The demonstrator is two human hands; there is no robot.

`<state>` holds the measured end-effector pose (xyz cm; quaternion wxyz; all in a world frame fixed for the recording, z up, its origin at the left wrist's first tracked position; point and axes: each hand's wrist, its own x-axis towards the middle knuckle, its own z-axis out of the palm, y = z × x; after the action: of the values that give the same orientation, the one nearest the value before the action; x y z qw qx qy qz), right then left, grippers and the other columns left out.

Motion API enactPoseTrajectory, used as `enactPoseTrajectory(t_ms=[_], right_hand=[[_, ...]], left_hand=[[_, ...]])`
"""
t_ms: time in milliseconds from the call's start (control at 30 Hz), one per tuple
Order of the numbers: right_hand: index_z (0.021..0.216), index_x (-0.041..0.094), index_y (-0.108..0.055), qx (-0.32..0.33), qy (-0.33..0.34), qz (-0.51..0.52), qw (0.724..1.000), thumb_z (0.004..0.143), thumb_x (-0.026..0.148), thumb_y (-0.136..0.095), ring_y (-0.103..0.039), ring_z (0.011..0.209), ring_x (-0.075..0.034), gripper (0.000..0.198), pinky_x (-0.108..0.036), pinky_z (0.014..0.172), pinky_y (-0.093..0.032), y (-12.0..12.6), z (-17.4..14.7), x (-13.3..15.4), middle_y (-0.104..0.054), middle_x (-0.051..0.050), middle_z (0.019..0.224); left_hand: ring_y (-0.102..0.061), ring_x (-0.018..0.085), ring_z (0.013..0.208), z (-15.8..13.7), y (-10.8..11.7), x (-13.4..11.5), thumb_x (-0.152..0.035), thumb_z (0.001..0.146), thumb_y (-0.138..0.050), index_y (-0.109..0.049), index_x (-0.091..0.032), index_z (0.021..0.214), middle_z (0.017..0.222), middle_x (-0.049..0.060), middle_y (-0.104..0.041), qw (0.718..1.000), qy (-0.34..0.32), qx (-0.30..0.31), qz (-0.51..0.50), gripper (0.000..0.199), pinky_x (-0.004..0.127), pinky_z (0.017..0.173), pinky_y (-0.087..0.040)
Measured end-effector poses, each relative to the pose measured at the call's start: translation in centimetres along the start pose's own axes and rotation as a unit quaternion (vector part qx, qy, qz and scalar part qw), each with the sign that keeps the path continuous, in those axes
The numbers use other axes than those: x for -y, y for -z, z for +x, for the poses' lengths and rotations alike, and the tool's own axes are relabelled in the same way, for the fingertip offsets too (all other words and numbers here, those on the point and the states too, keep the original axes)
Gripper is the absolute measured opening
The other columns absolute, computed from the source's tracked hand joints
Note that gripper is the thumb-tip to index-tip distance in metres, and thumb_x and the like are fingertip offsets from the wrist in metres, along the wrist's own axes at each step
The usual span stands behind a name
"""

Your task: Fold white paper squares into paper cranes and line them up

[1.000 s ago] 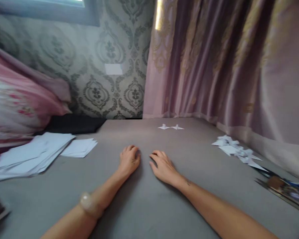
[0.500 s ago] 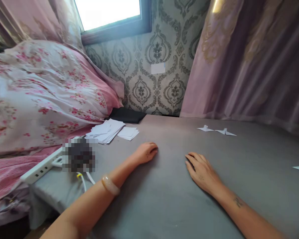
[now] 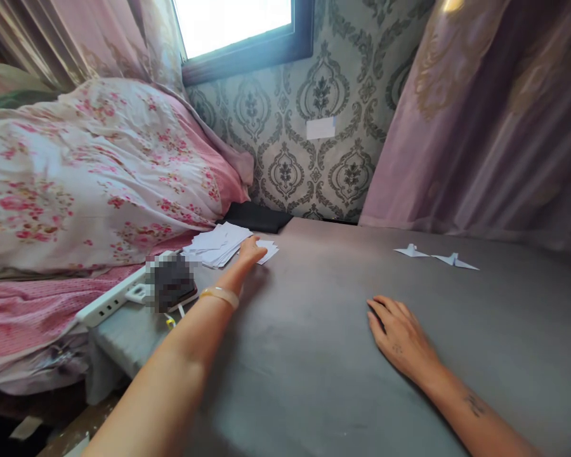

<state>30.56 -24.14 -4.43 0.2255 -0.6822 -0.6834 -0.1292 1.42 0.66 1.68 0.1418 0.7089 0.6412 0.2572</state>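
My left hand (image 3: 252, 251), with a pale bangle (image 3: 221, 296) on its wrist, is stretched out at the small stack of white paper (image 3: 269, 251). Its thumb and a finger show apart, and no sheet is seen between them; the hand covers part of the stack. Just left of it lies a larger, uneven pile of white sheets (image 3: 214, 246). My right hand (image 3: 402, 330) rests palm down on the grey table (image 3: 314, 355), fingers stretched out, holding nothing. Beyond it are two folded white paper pieces (image 3: 411, 251) with pointed ends, one beside the other.
A white power strip (image 3: 109, 304) with cables runs along the left edge of the table, a blurred-out dark object (image 3: 171, 282) beside it. A black flat item (image 3: 257, 217) lies behind the papers. Floral bedding (image 3: 99, 171) rises at left; a pink curtain (image 3: 457, 139) hangs at right.
My left hand has moved forward and left from the middle of the table to the small paper stack. My right hand stays resting on the table. The view has turned slightly left.
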Motion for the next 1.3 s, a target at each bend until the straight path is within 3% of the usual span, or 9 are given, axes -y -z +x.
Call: enactPoseTrajectory(t_ms=[233,400,600,800,933,1067,1133,1233,1300], right_hand=[[0.111,0.014,-0.065,0.008,0.002,-0.003,1.0,0.091,0.029,-0.036,-0.055,0.104,-0.027,0.038,-0.042,0.089,-0.046,0.2,0.1,0.1,-0.061,-0.013,0.114],[0.111,0.014,-0.065,0.001,-0.001,0.001,1.0,0.091,0.028,-0.037,-0.055,0.104,-0.027,0.037,-0.042,0.09,-0.046,0.3,0.0,0.3,-0.062,-0.014,0.114],[0.111,0.015,-0.065,0.0,-0.004,0.002,1.0,0.09,0.028,-0.037,-0.055,0.104,-0.027,0.037,-0.043,0.089,-0.046,0.2,-0.1,0.2,-0.062,-0.013,0.114],[0.112,0.013,-0.065,0.008,-0.004,-0.001,1.0,0.091,0.03,-0.036,-0.054,0.105,-0.027,0.039,-0.042,0.092,-0.045,0.1,0.0,0.0,-0.061,-0.013,0.115],[0.112,0.015,-0.065,0.009,-0.004,0.0,1.0,0.091,0.029,-0.036,-0.055,0.104,-0.027,0.038,-0.042,0.091,-0.046,0.0,0.0,0.0,-0.061,-0.012,0.115],[0.112,0.014,-0.065,0.008,-0.007,0.011,1.0,0.091,0.028,-0.037,-0.055,0.105,-0.027,0.038,-0.043,0.091,-0.046,0.1,0.1,0.2,-0.061,-0.013,0.114],[0.112,0.012,-0.065,0.011,-0.013,0.024,1.0,0.091,0.027,-0.037,-0.054,0.106,-0.027,0.038,-0.043,0.093,-0.045,0.4,0.1,0.4,-0.061,-0.014,0.114],[0.112,0.013,-0.064,0.013,-0.031,0.069,0.997,0.089,0.026,-0.04,-0.054,0.107,-0.027,0.035,-0.044,0.095,-0.044,0.9,0.2,0.7,-0.062,-0.014,0.115],[0.111,0.015,-0.063,0.01,-0.058,0.13,0.99,0.087,0.025,-0.043,-0.056,0.106,-0.026,0.033,-0.043,0.095,-0.044,1.3,0.4,0.7,-0.063,-0.013,0.112]], left_hand=[[-0.058,0.021,0.1,0.6,0.7,1.3,-0.032,0.09,-0.054,-0.053,-0.016,0.118,0.118,0.009,-0.056,0.994,0.004,0.107,0.013,0.033,0.043,0.083,-0.051],[-0.055,0.026,0.111,0.6,1.4,2.2,-0.025,0.079,-0.064,-0.053,-0.014,0.122,0.129,0.012,-0.053,0.992,0.01,0.128,0.011,0.045,0.035,0.09,-0.047],[-0.049,0.029,0.122,1.0,1.3,3.0,-0.023,0.068,-0.068,-0.052,-0.013,0.121,0.132,0.014,-0.054,0.994,0.008,0.11,-0.009,0.057,0.028,0.092,-0.042],[-0.057,0.023,0.104,1.3,-0.4,3.0,-0.031,0.087,-0.057,-0.054,-0.016,0.117,0.12,0.01,-0.056,0.997,0.011,0.063,-0.05,0.033,0.04,0.087,-0.049],[-0.058,0.022,0.1,1.0,-0.5,2.6,-0.032,0.089,-0.054,-0.054,-0.015,0.117,0.117,0.009,-0.057,0.993,0.032,0.005,-0.11,0.032,0.042,0.084,-0.051],[-0.048,0.027,0.117,0.3,0.2,-0.2,-0.027,0.092,-0.046,-0.061,-0.015,0.105,0.114,0.01,-0.06,0.972,0.028,-0.101,-0.208,0.023,0.035,0.093,-0.041],[-0.05,0.025,0.115,-0.3,0.2,-2.8,-0.03,0.092,-0.044,-0.061,-0.015,0.103,0.109,0.008,-0.063,0.955,0.006,-0.12,-0.273,0.025,0.03,0.091,-0.041],[-0.06,0.019,0.094,-2.5,-1.1,-7.5,-0.034,0.091,-0.042,-0.06,-0.013,0.104,0.097,0.006,-0.066,0.92,-0.021,-0.075,-0.383,0.031,0.026,0.078,-0.046],[-0.063,0.017,0.082,-5.0,-2.7,-10.1,-0.037,0.088,-0.046,-0.059,-0.013,0.109,0.092,0.006,-0.068,0.889,-0.036,-0.009,-0.456,0.035,0.026,0.072,-0.048]])
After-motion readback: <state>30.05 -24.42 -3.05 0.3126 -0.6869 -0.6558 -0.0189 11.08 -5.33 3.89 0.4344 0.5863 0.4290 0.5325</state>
